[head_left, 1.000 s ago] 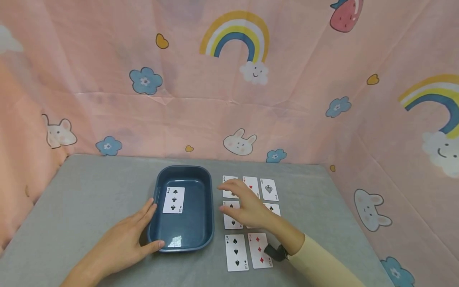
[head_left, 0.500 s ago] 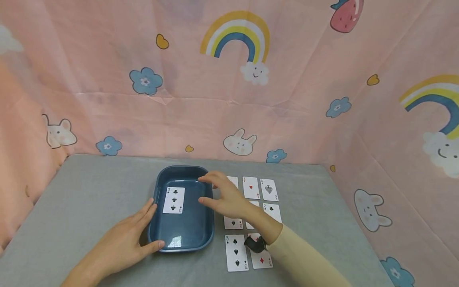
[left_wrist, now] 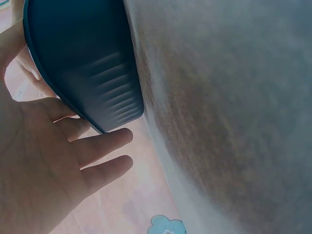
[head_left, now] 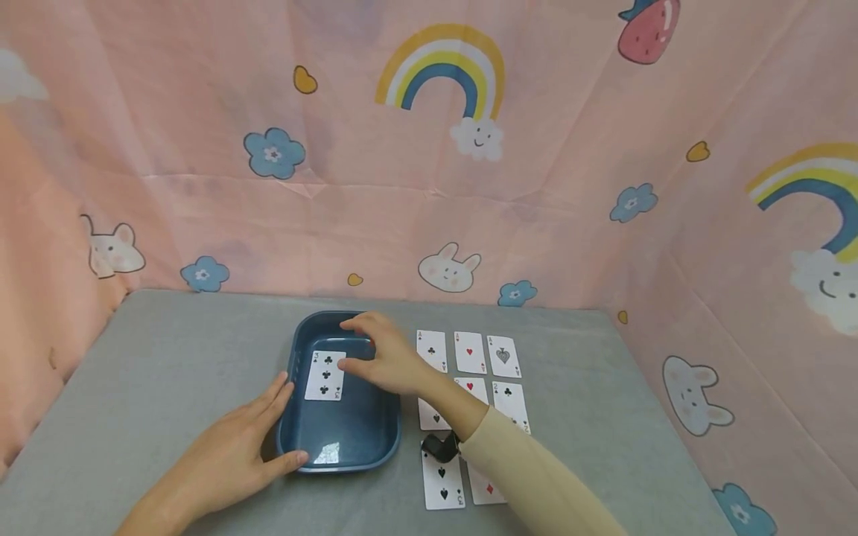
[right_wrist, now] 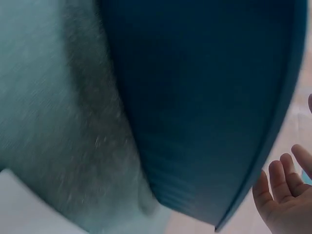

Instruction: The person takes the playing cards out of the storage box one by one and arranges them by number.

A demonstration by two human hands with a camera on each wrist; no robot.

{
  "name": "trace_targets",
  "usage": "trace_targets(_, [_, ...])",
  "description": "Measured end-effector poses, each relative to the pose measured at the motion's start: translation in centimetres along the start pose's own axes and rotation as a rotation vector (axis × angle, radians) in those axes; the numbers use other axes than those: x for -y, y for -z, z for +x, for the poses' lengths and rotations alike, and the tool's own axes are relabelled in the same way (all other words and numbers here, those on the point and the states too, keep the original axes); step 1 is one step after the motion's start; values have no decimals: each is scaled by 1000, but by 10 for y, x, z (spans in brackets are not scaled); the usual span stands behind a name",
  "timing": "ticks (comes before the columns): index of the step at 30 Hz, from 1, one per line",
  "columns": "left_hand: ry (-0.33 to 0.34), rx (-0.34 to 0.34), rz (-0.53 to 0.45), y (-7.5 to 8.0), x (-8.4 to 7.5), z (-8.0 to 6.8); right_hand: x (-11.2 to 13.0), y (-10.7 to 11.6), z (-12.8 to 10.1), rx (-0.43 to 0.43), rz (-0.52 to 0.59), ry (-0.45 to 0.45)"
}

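Since a moment ago, the right hand (head_left: pixel 385 363) has moved left, away from the rows of cards and over the blue tray (head_left: pixel 385 417).

From the head camera, the right hand hangs over the far part of the tray with its fingers bent a little. Whether its grip holds a card cannot be told. The three of clubs (head_left: pixel 325 375) lies flat inside the tray, face up, just beside the fingertips. The left hand (head_left: pixel 234 454) rests on the gray counter (head_left: pixel 167 372) with fingers straight, touching the tray's near left corner. Other cards (head_left: pixel 469 351) lie face up in rows to the right of the tray.

From the left wrist camera, the left hand (left_wrist: pixel 53 161) is spread apart and flat against the ribbed side of the tray (left_wrist: pixel 83 58).

From the right wrist camera, the tray (right_wrist: pixel 204 97) fills most of the view, blurred. The left hand's fingers (right_wrist: pixel 282 190) show at the lower right.
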State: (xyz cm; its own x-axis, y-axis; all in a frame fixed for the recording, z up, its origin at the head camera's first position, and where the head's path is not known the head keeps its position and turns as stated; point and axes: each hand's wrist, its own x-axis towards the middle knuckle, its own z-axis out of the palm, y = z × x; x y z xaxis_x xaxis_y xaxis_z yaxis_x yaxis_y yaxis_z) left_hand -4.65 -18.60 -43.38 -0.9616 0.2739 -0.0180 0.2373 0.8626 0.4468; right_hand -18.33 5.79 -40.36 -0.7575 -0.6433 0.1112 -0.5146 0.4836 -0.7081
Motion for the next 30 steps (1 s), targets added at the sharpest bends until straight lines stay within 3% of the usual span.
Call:
trace_targets(8, [-12, -8, -4, 2, 1, 1, 6, -12, 18, 55, -85, -68])
trace_targets(16, [-16, -7, -2, 3, 0, 1, -2, -29, 38, 139, -164, -123])
trace_targets(22, [-20, -5, -6, 2, 2, 1, -8, -39, 50, 238, -276, -142])
trace_targets(30, [-31, -17, -14, 1, 2, -1, -15, -48, 51, 294, -452, -145])
